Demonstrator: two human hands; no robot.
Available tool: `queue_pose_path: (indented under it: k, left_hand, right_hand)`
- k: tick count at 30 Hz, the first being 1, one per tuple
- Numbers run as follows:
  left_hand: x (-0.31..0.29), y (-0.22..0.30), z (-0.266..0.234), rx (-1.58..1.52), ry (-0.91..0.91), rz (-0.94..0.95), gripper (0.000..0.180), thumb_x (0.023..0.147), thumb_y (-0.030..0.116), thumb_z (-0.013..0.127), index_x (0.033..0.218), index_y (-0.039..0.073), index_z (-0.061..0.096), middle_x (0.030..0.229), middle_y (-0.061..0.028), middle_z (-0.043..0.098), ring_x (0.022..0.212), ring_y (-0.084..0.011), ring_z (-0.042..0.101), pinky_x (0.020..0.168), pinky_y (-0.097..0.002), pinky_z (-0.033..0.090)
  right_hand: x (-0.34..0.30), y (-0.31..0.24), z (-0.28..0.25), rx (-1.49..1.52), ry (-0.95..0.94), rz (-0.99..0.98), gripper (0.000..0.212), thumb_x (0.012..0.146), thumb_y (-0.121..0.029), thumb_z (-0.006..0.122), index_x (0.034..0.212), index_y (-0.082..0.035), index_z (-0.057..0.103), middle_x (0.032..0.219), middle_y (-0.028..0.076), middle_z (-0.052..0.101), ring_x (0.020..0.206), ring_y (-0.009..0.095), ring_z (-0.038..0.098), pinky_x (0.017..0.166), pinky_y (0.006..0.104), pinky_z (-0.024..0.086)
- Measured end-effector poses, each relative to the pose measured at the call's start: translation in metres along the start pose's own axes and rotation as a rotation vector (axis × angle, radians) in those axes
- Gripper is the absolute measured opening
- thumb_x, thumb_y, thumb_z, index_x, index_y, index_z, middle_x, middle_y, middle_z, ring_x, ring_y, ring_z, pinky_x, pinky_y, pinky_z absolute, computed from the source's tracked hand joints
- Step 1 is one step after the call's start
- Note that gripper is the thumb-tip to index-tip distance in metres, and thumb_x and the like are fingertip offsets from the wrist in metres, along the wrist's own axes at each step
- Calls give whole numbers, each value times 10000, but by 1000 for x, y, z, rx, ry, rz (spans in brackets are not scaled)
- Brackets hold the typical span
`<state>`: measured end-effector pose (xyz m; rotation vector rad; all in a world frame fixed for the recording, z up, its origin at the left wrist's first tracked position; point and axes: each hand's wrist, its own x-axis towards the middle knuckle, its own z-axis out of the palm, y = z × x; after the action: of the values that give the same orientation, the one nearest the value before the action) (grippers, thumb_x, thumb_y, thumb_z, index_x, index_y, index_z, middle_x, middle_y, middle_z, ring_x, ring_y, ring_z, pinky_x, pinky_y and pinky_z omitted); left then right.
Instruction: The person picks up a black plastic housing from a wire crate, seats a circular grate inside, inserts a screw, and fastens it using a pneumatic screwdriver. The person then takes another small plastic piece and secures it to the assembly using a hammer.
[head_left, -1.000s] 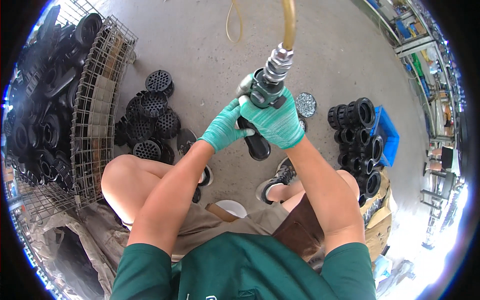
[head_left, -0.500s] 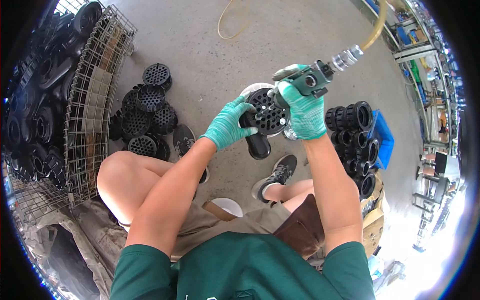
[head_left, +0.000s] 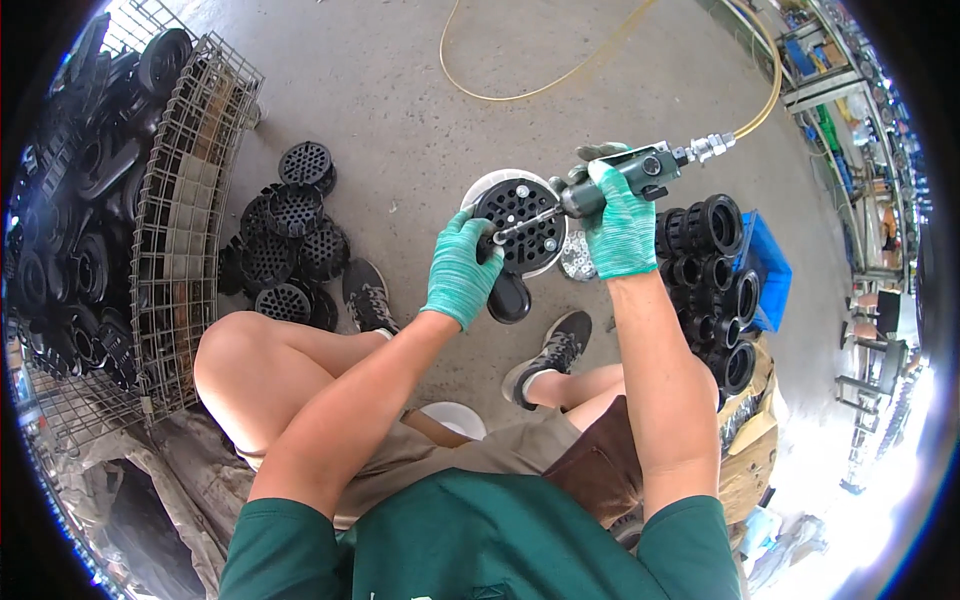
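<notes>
In a green-striped glove, my right hand [head_left: 622,222] is wrapped round a dark green air screwdriver [head_left: 595,190]. Its long thin bit points left and down across a round black plastic part [head_left: 535,245] with many holes. Where the bit ends there is a silver screw head [head_left: 499,238] near the part's left edge. More silver fasteners sit at the top and right of the disc. My gloved left hand [head_left: 465,265] grips the disc's left rim, fingers close to the bit tip. A white round support [head_left: 480,187] shows under the disc, and a black rounded piece [head_left: 510,299] juts below.
A pale air hose [head_left: 775,75] runs from the tool across the floor. Perforated black discs [head_left: 295,210] lie in a pile at left, beside a wire cage [head_left: 185,200] of black parts. Black rings [head_left: 715,225] and a blue bin [head_left: 768,270] stand at right, small metal pieces [head_left: 577,256] nearer.
The screwdriver has swung to a flatter angle and its bit now meets the disc's left side. My left hand has shifted slightly right and turned. More hose shows.
</notes>
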<state>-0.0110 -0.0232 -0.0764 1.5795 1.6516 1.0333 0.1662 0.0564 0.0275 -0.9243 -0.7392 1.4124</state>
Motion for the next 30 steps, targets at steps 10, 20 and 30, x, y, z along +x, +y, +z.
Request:
queue_pose_path:
  k: [10, 20, 30]
  left_hand:
    - [3, -6, 9, -2, 114, -7, 284, 836, -49, 728, 1096, 6, 628, 1305, -149, 576, 914, -204, 632, 899, -320, 537]
    - [13, 7, -16, 131, 32, 146, 378, 811, 4, 757, 1179, 59, 690, 1231, -151, 612, 992, -273, 638, 864, -374, 560]
    - [38, 18, -41, 594, -204, 454, 216, 779, 162, 806, 991, 123, 784, 1033, -63, 688, 950, -319, 630, 835, -415, 552]
  right_hand:
    - [4, 12, -24, 216, 337, 157, 305, 920, -31, 668, 1152, -122, 492, 1088, 150, 615, 870, 277, 629, 784, 543, 616]
    - [0, -3, -18, 225, 327, 104, 296, 924, -62, 690, 1155, -108, 510, 1090, 147, 617, 870, 283, 644, 796, 533, 622]
    - [-29, -67, 20, 155, 227, -98, 302, 907, -19, 696, 1159, -34, 530, 1067, 177, 644, 858, 269, 688, 759, 453, 650]
